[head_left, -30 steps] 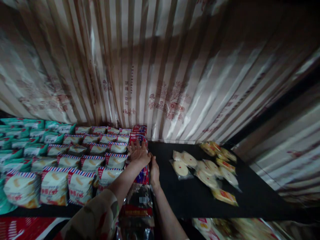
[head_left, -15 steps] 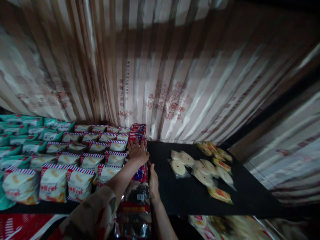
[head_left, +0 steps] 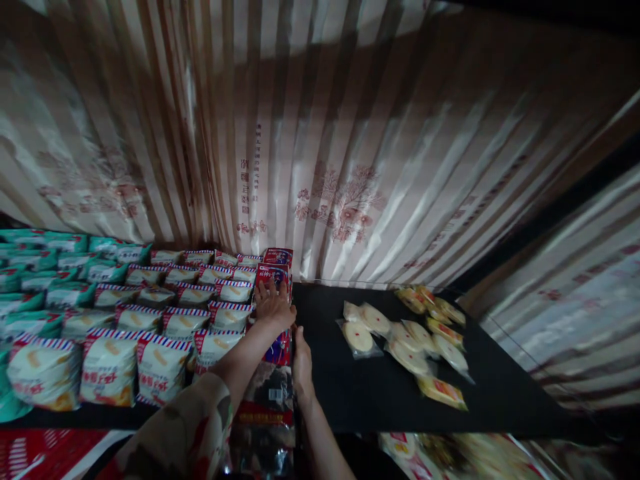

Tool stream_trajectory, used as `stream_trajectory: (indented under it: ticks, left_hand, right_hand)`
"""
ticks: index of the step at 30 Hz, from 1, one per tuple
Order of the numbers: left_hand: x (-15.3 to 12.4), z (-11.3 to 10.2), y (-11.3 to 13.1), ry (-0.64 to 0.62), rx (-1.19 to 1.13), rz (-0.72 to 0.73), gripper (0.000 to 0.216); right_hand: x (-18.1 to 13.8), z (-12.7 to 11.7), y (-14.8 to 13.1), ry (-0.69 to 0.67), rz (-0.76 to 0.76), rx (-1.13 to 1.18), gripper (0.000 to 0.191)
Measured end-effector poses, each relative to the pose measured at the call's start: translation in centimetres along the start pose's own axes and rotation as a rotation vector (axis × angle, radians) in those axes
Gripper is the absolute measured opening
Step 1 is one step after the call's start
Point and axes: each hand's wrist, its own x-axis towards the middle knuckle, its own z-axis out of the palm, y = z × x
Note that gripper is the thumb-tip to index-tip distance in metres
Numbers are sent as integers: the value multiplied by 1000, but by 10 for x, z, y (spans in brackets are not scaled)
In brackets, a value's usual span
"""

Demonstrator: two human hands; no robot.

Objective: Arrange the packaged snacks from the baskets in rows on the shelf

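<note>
My left hand [head_left: 275, 307] lies with fingers spread on a red and blue printed packet [head_left: 273, 275] in a row running from the shelf's back toward me. My right hand [head_left: 303, 367] is against the right side of this row, fingers stretched forward and flat along its edge. Nearer me, a dark glossy packet [head_left: 267, 395] with a barcode continues the row, partly covered by my left forearm. A further red packet [head_left: 278, 255] stands at the back, by the curtain. Left of the row stand white snack bags [head_left: 220, 347] with striped tops.
Green bags [head_left: 67, 293] fill the far left. On the black shelf [head_left: 350, 400] at right lie round pale flat items in clear wrap [head_left: 357, 337] and yellow packets [head_left: 443, 392]. A pleated printed curtain [head_left: 320, 133] hangs behind. More packages [head_left: 425, 457] sit below the front edge.
The near end of the packet row has shifted slightly left, and my right hand has moved a little left along with it. My left hand stays spread on the red packet.
</note>
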Motion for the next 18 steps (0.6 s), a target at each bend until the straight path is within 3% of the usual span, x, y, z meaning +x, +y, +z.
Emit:
stream_trajectory:
  ticks: [4, 10, 14, 18]
  left_hand:
    - [-1, -4, 0, -21, -9, -8, 72]
    - [-1, -4, 0, 15, -32, 0, 70]
    - [-2, -3, -1, 28, -36, -7, 70]
    - [-2, -1, -1, 54, -35, -21, 66]
  right_hand:
    - [16, -5, 8, 37, -43, 35, 75]
    - [78, -7, 8, 118, -87, -48, 70]
    - [109, 0, 4, 28, -73, -58, 70]
    - [118, 7, 6, -100, -75, -12, 74]
